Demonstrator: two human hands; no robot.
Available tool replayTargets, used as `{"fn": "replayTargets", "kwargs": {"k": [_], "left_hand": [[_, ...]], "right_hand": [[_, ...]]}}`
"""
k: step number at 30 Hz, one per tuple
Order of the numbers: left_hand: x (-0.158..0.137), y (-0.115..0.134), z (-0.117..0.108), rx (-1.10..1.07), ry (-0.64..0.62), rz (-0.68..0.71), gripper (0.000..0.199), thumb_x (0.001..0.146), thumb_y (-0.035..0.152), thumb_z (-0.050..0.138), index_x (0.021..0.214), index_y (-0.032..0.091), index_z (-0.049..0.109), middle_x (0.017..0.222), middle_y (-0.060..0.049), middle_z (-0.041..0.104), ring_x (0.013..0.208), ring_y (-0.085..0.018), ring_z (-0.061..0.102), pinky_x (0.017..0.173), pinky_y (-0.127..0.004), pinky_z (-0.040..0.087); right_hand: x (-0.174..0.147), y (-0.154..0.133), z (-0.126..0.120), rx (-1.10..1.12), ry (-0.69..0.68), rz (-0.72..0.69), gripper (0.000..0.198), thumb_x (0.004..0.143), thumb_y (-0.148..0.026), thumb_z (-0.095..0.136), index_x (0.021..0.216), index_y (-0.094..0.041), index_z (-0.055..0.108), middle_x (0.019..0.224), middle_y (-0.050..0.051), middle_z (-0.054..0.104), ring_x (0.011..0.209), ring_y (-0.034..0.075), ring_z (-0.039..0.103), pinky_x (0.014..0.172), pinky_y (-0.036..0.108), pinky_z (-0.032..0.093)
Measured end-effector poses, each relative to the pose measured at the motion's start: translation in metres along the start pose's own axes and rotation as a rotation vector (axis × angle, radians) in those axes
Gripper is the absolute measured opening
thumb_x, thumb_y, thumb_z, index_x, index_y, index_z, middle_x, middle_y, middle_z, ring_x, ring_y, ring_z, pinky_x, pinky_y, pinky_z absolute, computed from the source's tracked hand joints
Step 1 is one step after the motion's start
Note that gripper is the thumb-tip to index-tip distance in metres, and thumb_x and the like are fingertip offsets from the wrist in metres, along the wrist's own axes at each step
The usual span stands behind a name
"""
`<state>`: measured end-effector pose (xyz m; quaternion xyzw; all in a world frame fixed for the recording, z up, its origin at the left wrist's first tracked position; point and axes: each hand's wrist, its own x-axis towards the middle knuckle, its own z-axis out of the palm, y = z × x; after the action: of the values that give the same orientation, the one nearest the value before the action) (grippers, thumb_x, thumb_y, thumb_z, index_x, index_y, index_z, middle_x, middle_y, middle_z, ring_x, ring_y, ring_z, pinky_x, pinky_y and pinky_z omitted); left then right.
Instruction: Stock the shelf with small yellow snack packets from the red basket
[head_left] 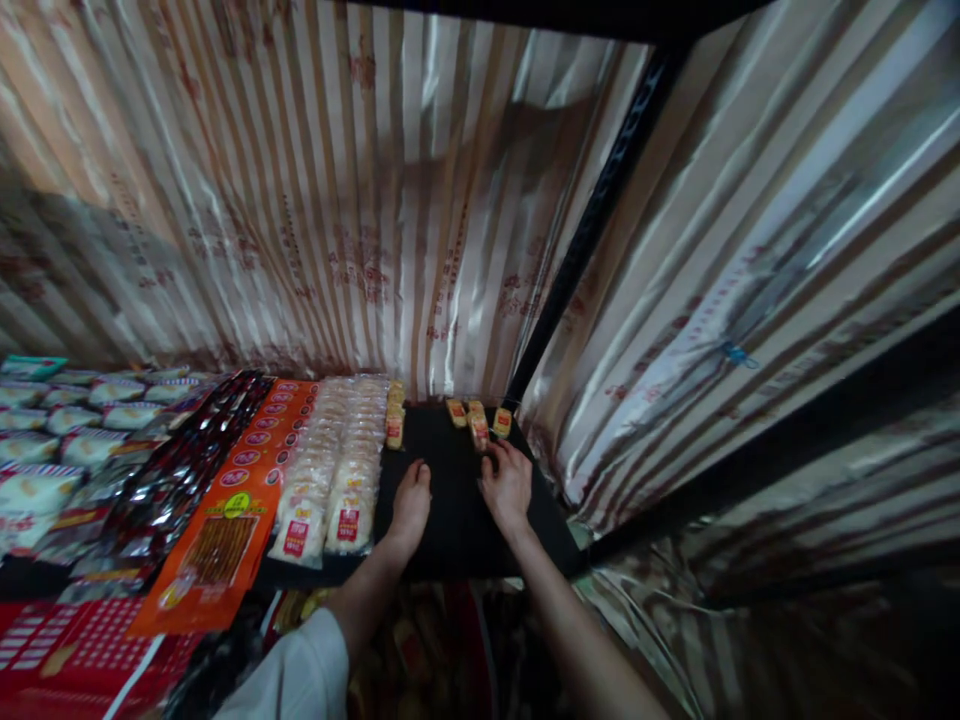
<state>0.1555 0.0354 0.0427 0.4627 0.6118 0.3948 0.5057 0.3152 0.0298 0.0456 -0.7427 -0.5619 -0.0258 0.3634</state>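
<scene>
Watching through the head camera, I find the right hand (pixel 508 485) at the near end of a small golden-yellow, oblong wrapped packet with a red label (pixel 478 432), towards the back of the flat black shelf (pixel 457 530). Its fingers are bent down towards the wrapper, but I cannot tell whether they grip it or merely touch it. The left hand (pixel 412 500) hangs over the shelf's left part, fingers loosely curled; I see nothing in them, though the palm is hidden.

A matching yellow packet (pixel 502 423) lies just right of that one, near the black upright post (pixel 559 295), and another slants to its left. As I judge it, the step is lining these up. I'd square each packet by its short ends with light fingertip pressure (thin wrappers probably slide and crinkle easily), label upward, taking the neat double column of white, clear-wrapped packets (pixel 349 500) as a guide for spacing. I'd keep the left wrist clear of that column, and avoid pushing packets against the striped, shiny sheeting (pixel 450 270) behind.
</scene>
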Motion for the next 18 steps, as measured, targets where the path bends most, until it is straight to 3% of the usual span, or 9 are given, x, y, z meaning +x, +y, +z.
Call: {"fn": "replayTargets", "kwargs": {"k": [5,8,15,18], "left_hand": [[-0.029,0.014,0.014,-0.08,-0.11,-0.143,0.038,0.089,0.03,0.036,0.121,0.016,0.051,0.116,-0.01,0.06,0.09,-0.015,0.062,0.059,-0.019,0.051],[-0.041,0.016,0.02,-0.09,-0.145,-0.149,0.038,0.088,0.029,0.037,0.122,0.015,0.05,0.118,-0.01,0.059,0.09,-0.014,0.062,0.058,-0.017,0.05],[-0.054,0.006,0.032,-0.085,-0.199,-0.201,0.053,0.078,0.019,0.048,0.131,0.014,0.041,0.132,-0.013,0.048,0.097,-0.017,0.06,0.058,-0.018,0.051],[-0.058,0.0,0.033,-0.097,-0.184,-0.174,0.047,0.076,0.016,0.05,0.123,0.013,0.048,0.123,-0.013,0.056,0.097,-0.017,0.061,0.065,-0.019,0.051]], "right_hand": [[-0.013,0.027,-0.025,-0.163,-0.15,0.164,0.037,0.082,-0.022,0.044,0.113,-0.011,0.06,0.115,0.016,0.06,0.107,0.027,0.053,0.094,0.039,0.037],[-0.022,0.028,-0.029,-0.132,-0.242,0.16,0.037,0.083,-0.024,0.044,0.116,-0.014,0.058,0.109,0.013,0.063,0.103,0.025,0.056,0.092,0.036,0.039],[-0.045,0.011,-0.018,0.178,-0.286,0.103,0.041,0.079,-0.022,0.049,0.119,-0.015,0.053,0.111,0.008,0.063,0.103,0.022,0.058,0.093,0.035,0.043],[-0.052,0.0,-0.011,0.373,-0.25,0.104,0.044,0.076,-0.022,0.049,0.12,-0.015,0.052,0.116,0.01,0.06,0.106,0.021,0.056,0.092,0.035,0.046]]}}
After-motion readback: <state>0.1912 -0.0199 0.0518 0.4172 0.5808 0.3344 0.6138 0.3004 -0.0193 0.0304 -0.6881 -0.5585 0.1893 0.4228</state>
